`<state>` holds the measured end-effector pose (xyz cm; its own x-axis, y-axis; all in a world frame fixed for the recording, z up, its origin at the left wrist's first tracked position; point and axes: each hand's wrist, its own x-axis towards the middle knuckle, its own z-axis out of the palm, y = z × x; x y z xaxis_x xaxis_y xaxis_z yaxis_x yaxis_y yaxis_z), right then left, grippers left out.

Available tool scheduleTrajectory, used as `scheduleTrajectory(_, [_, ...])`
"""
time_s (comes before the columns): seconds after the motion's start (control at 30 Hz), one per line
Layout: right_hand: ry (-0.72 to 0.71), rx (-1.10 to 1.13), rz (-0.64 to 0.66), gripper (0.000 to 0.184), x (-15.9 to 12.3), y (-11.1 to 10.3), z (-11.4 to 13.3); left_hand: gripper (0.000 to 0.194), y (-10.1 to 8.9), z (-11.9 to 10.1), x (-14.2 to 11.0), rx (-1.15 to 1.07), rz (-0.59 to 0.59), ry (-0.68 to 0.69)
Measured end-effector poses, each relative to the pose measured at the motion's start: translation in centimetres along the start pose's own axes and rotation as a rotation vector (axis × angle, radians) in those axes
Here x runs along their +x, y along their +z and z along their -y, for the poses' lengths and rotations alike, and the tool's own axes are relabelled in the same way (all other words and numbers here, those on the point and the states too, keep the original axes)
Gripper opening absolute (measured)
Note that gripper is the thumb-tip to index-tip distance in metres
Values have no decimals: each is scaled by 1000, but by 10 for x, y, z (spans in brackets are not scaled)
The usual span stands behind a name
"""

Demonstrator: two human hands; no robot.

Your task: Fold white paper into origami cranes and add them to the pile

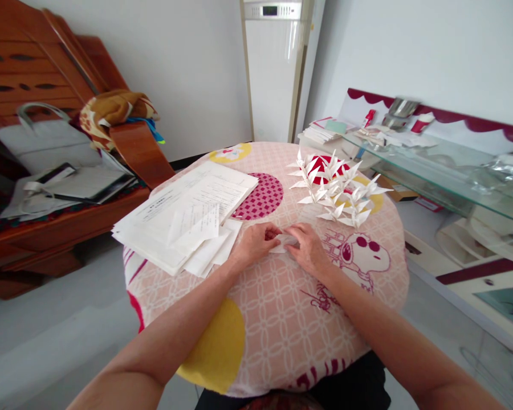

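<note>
A small piece of white paper (281, 246) lies between my two hands over the middle of the round table. My left hand (259, 242) has its fingers closed on the paper's left side. From the right, my right hand (304, 244) pinches the same paper with thumb and forefinger. Its folds are too small to make out. Several white folded paper cranes (336, 188) stand grouped beyond my right hand. To the left of my left hand sits a stack of printed sheets (188, 199), with smaller cut paper pieces (214, 245) at its near edge.
A patterned pink cloth (273, 319) covers the round table. On the left is a wooden bench (141, 154) with a grey bag (38, 136). A glass-topped cabinet (444, 176) holding clutter runs along the right. A tall white air conditioner (273, 74) stands behind.
</note>
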<state>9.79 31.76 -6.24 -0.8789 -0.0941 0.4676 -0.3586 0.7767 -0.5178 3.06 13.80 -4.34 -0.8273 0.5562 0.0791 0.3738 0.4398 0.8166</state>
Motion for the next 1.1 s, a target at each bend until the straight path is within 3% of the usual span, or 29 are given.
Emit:
scheduleTrajectory(0.13, [29,-21,42,21,3,-1,-2,20,-1,2,0,-67,58,28])
scheduleTrajectory(0.23, [66,-20,86,9,5,-5,-1,12,-3,-1,-2,49,63,56])
scheduleTrajectory(0.4, [46,-27,117,15,6,-9,3,8,-3,-10,-8,314,4,161])
scheduleTrajectory(0.53, [-26,-65,43,17,8,-7,2,9,-2,-12,-10,360,-41,247])
scheduleTrajectory(0.73, [-158,-211,-95,16,9,-5,-1,14,-1,-10,-8,599,-129,552])
scheduleTrajectory(0.9, [-307,-233,71,16,-7,-8,-2,19,7,-3,-17,829,-21,731])
scheduleTrajectory(1.1, [-345,-179,133,25,-19,-7,-3,21,10,5,-31,745,30,653])
